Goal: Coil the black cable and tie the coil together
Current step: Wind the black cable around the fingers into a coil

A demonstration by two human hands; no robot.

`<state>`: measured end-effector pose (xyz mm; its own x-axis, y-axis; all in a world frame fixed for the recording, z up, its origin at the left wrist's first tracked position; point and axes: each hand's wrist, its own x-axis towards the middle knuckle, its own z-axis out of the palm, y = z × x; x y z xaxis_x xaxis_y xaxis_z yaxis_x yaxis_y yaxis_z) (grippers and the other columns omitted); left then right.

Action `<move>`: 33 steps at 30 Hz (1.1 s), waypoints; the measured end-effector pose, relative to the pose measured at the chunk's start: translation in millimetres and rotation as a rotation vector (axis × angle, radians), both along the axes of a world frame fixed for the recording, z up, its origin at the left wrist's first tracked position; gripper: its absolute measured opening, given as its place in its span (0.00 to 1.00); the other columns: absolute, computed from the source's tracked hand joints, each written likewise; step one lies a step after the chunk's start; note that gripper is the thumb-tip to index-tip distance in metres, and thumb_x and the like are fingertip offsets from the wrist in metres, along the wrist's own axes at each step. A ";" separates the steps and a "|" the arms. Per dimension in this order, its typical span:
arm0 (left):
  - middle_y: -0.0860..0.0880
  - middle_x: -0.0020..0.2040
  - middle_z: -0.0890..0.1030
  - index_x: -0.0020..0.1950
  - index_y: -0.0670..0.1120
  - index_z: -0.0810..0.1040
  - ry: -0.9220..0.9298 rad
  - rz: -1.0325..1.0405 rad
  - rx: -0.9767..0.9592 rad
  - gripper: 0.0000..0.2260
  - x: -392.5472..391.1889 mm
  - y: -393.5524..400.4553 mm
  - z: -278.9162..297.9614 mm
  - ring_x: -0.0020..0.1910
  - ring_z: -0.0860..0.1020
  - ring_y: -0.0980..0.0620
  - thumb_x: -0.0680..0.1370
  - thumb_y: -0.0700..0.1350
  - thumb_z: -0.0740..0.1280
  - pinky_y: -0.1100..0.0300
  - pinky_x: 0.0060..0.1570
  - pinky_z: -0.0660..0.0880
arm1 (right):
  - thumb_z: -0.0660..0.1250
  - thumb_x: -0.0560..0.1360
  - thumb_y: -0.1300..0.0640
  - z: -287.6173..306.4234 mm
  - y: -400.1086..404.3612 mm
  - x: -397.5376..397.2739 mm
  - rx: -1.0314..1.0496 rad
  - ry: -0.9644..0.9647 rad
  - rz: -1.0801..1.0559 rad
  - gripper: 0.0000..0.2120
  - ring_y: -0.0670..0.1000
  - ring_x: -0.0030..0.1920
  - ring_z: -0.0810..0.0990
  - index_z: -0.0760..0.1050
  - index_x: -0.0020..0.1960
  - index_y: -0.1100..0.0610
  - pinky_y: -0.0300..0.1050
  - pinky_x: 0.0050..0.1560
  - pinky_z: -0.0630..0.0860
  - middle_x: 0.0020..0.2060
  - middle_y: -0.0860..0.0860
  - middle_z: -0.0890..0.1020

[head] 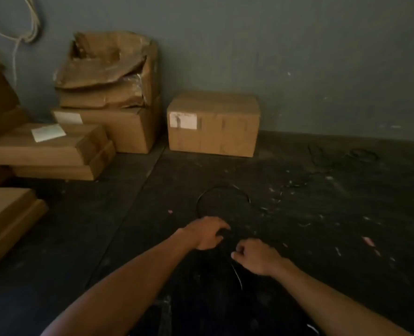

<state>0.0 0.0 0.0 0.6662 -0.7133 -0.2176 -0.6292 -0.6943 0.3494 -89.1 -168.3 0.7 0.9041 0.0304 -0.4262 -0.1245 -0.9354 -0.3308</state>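
We see stacked boxes [109,93] left, one box [213,124] against the wall [298,57], and a littered floor [322,214].

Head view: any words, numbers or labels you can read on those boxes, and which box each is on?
No text is legible.
Single box: white label, dark print, too blurred to read.
Flat box: white paper, looks blank.
Box under the crushed one: white label, nothing readable.

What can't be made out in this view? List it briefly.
- Head view: where the black cable runs under the left hand; hand and dark floor hide it.
- What the right hand pinches: too small.
- Label on the cardboard box: blurred.
- Far loops: too dim.
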 end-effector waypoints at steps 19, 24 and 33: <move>0.49 0.53 0.75 0.49 0.52 0.74 0.279 0.512 -0.430 0.05 -38.7 -14.4 -62.0 0.46 0.75 0.57 0.80 0.52 0.62 0.61 0.47 0.73 | 0.65 0.78 0.65 -19.2 -8.3 3.1 0.810 0.073 -0.745 0.05 0.53 0.35 0.82 0.73 0.52 0.58 0.44 0.31 0.77 0.40 0.59 0.83; 0.53 0.32 0.80 0.47 0.47 0.80 0.707 0.349 -0.524 0.17 -55.0 -20.0 -42.7 0.31 0.79 0.59 0.83 0.54 0.56 0.63 0.38 0.75 | 0.65 0.77 0.67 5.2 -26.8 20.0 0.942 -0.109 -0.847 0.06 0.54 0.39 0.82 0.75 0.52 0.59 0.45 0.35 0.79 0.43 0.59 0.83; 0.58 0.53 0.77 0.52 0.57 0.77 0.529 0.240 -0.568 0.10 -46.9 -16.8 12.9 0.46 0.77 0.60 0.83 0.50 0.56 0.63 0.41 0.74 | 0.64 0.78 0.64 43.6 -57.5 38.7 0.984 -0.237 -0.666 0.11 0.50 0.53 0.83 0.79 0.53 0.52 0.45 0.47 0.79 0.50 0.52 0.85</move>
